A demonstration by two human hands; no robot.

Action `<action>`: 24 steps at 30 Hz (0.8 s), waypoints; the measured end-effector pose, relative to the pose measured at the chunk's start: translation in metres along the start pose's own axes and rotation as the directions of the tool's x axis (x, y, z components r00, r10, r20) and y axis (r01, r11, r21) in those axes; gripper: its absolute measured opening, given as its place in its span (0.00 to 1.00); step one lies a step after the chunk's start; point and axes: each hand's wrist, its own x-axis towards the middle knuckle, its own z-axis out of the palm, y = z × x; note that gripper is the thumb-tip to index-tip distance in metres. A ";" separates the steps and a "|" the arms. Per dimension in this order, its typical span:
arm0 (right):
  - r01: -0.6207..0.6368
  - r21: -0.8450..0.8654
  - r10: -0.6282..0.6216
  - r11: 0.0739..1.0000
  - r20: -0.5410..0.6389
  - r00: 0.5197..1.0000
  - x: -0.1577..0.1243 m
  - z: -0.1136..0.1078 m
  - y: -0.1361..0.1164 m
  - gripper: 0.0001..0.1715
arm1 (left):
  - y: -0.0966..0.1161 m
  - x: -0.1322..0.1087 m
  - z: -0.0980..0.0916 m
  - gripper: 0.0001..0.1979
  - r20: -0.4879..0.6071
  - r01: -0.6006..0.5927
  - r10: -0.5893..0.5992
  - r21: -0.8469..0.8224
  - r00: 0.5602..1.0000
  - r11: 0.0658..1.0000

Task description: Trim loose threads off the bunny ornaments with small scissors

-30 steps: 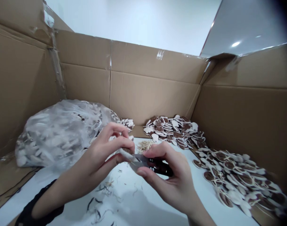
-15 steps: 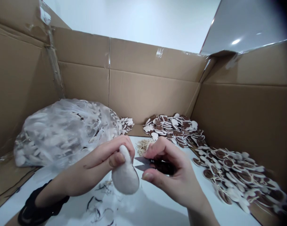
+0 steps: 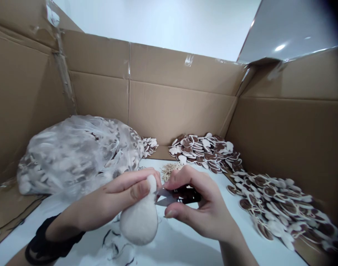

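Pinched between the thumb and fingers of my left hand [image 3: 130, 192] is a fuzzy white fabric cutout [image 3: 139, 224], with a narrow top and a wide rounded lower part. My right hand [image 3: 199, 199] grips small thread snips [image 3: 185, 195] with dark handles. Their two pointed blades stand apart, tips at the cutout's right edge by its narrow neck. Whether the tips touch the fabric I cannot tell. Dark curved trimmings [image 3: 113, 244] lie on the white table below my left hand.
A clear plastic bag [image 3: 74, 155] full of similar pieces sits at left. Brown-and-white pieces form a back pile [image 3: 204, 151] and a right pile [image 3: 285, 207]. Short beige cords [image 3: 170, 170] lie behind my hands. Cardboard walls [image 3: 180, 96] enclose the table.
The cutout has turned and tilted, its wide end moving down and left. The snips have shifted slightly left, with their tips now against or near its neck.
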 end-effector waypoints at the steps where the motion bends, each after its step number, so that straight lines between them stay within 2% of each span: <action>1: 0.008 -0.005 -0.008 1.000 -0.002 1.000 0.000 0.000 0.000 0.14 | 0.001 0.000 0.001 0.23 -0.012 0.013 -0.014 -0.007 1.000 1.000; 6: 0.026 -0.013 -0.026 1.000 -0.004 1.000 0.000 0.002 0.001 0.14 | 0.004 -0.002 0.006 0.21 -0.089 0.028 -0.032 -0.047 0.995 0.998; 12: 0.005 -0.022 -0.006 1.000 -0.025 1.000 0.000 0.006 0.001 0.15 | 0.001 -0.006 0.008 0.20 -0.227 0.075 -0.066 0.030 0.972 0.997; 24: -0.082 0.156 0.094 0.984 -0.074 0.993 0.002 0.016 -0.003 0.18 | -0.003 -0.004 0.008 0.23 -0.299 0.064 -0.020 0.138 0.954 0.988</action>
